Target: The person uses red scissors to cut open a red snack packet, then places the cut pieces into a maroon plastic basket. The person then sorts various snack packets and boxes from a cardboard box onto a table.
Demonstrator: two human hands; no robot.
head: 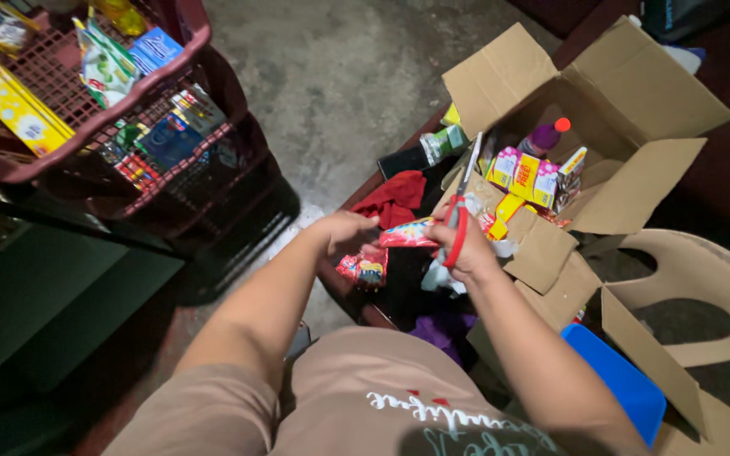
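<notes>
Red-handled scissors (460,215) gripped in right hand (466,249); left hand (344,232) pinches sachet strip (407,234). Blades near fingers; a slip could nick them.

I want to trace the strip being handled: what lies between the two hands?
In the head view, a red snack sachet spans from the left hand to the right hand, which grips red-handled scissors. More sachets hang below.
</notes>
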